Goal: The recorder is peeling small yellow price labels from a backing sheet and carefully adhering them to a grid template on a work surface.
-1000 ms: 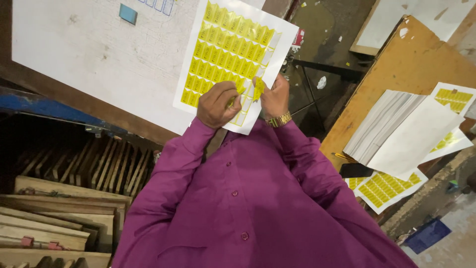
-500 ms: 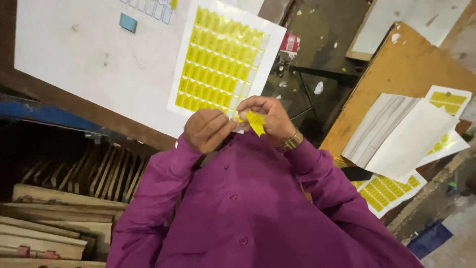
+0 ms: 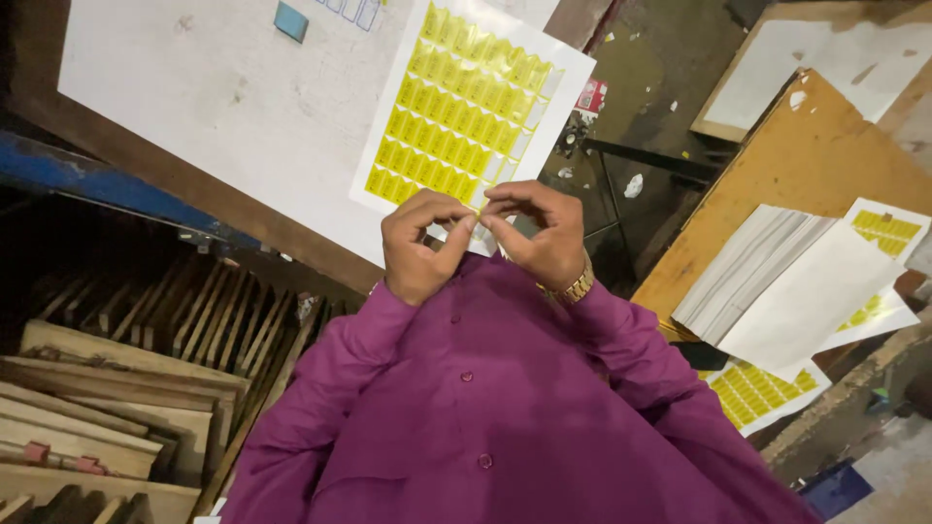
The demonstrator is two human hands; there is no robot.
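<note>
My left hand and my right hand meet fingertip to fingertip just above my chest, over the near edge of a white sheet of yellow stickers. Together they pinch a small sticker, which the fingers mostly hide. A gold-coloured watch sits on my right wrist. The sticker sheet lies on a large white board, and several spots at its near right corner are peeled bare. Purple sleeves cover both my arms.
A small blue square lies on the board's far side. To the right, an orange-brown board carries a stack of white sheets and more yellow sticker sheets. Wooden frames are stacked lower left, under a blue beam.
My hands lifted off the sheet's near corner with a yellow sticker and drew toward my chest. The fingertips have now closed together around it, hiding most of it.
</note>
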